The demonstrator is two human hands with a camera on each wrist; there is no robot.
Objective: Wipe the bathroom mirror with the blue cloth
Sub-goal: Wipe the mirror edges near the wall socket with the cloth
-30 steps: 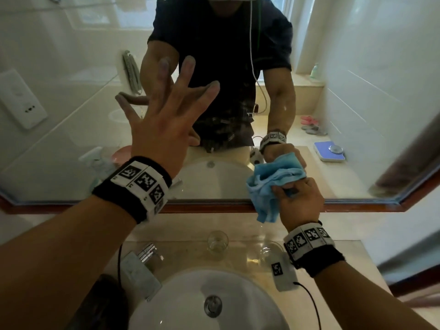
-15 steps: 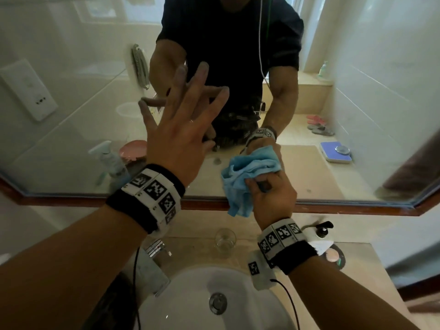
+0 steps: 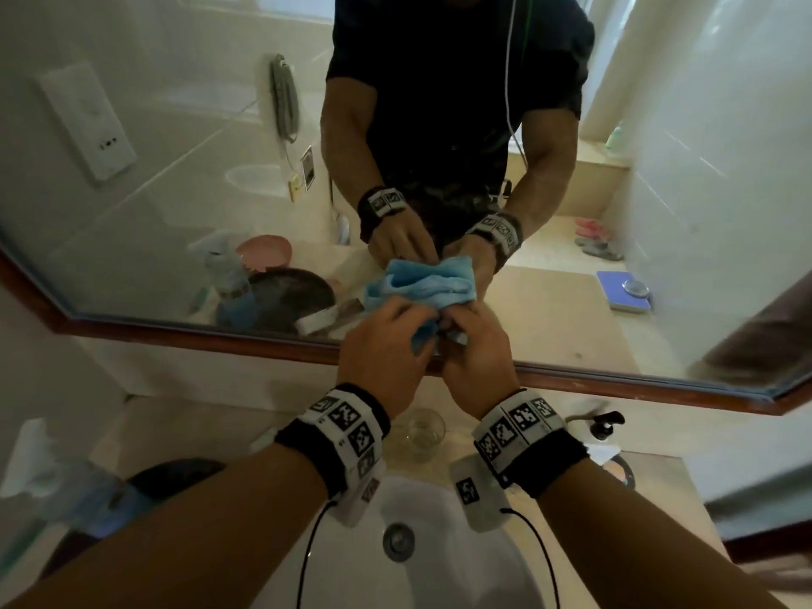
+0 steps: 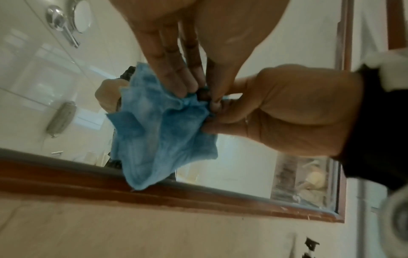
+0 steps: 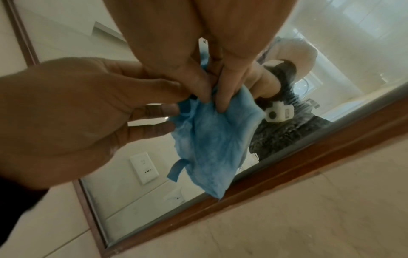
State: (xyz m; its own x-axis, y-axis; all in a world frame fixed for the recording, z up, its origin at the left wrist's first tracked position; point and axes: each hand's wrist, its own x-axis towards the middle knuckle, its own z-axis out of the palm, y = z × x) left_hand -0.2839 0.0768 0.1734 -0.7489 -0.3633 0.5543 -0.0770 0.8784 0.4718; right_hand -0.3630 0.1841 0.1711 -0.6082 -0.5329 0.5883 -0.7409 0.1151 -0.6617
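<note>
Nearest you, the white basin point(image 3: 439, 560) sits below both forearms, with a clear drinking glass point(image 3: 424, 430) on the counter behind it and a dark pump dispenser point(image 3: 608, 421) further right. Above the counter, your left hand point(image 3: 382, 345) and right hand point(image 3: 476, 358) meet in front of the lower edge of the mirror point(image 3: 175, 222). Both grip the blue cloth point(image 3: 422, 285): the left wrist view shows the left fingertips point(image 4: 183, 87) and thumb pinching a gathered fold, and the right wrist view shows the right fingers point(image 5: 223, 97) curled onto the same bunched edge. The cloth hangs crumpled between the hands, its loose corner reaching down over the wooden frame point(image 3: 219, 340). Whether it touches the glass cannot be told. This two-handed hold is judged to be a regrip, gathering the fabric into a pad that one palm can press flat; a loose, trailing corner would likely drag rather than wipe. Beyond the hands, the mirror reflects the tiled room, a wall handset point(image 3: 283, 103) and a blue scale point(image 3: 624, 290) on the floor.
</note>
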